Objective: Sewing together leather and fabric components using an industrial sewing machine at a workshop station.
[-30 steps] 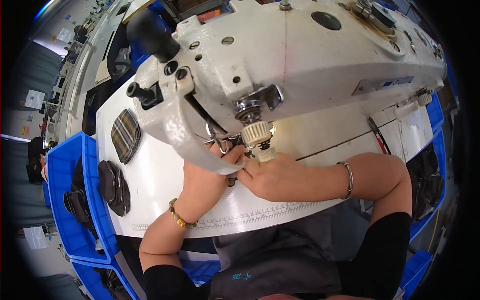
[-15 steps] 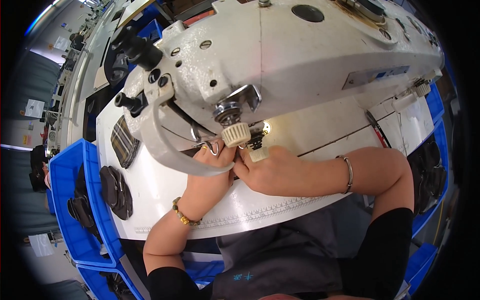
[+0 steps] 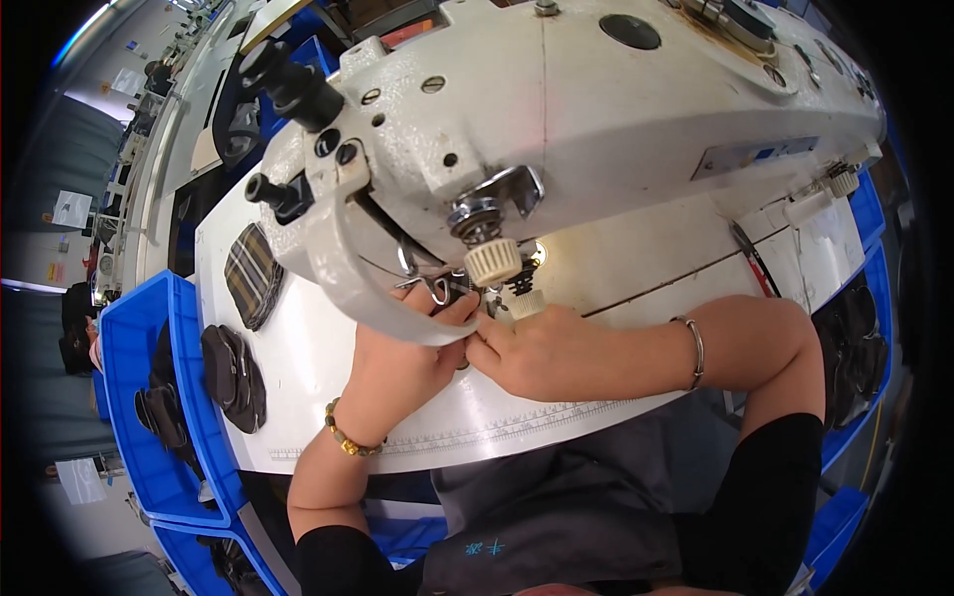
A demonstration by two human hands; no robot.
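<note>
Both hands work close together under the head of a white sewing machine (image 3: 596,109). My left hand (image 3: 405,346) is closed, its fingertips on a small dark fabric piece (image 3: 454,289) beside the needle area. The curved white thread guard (image 3: 343,273) crosses in front of its fingers. My right hand (image 3: 532,353) is curled, thumb and forefinger pinched together against the left fingers; what lies in that pinch is hidden. Just above the hands are a cream tension knob (image 3: 494,262) and a second cream knob (image 3: 527,304).
On the white tabletop (image 3: 308,397) lie a plaid fabric piece (image 3: 252,276) and a stack of dark fabric pieces (image 3: 234,378). Red-and-black snips (image 3: 757,260) rest at the right. Blue bins (image 3: 184,397) with dark pieces flank the table, and a printed ruler (image 3: 497,434) follows its front edge.
My left hand has turned and drawn slightly left, away from the right hand, showing more of the dark fabric piece. The right hand stays nearly in place. The whole view has shifted a little.
</note>
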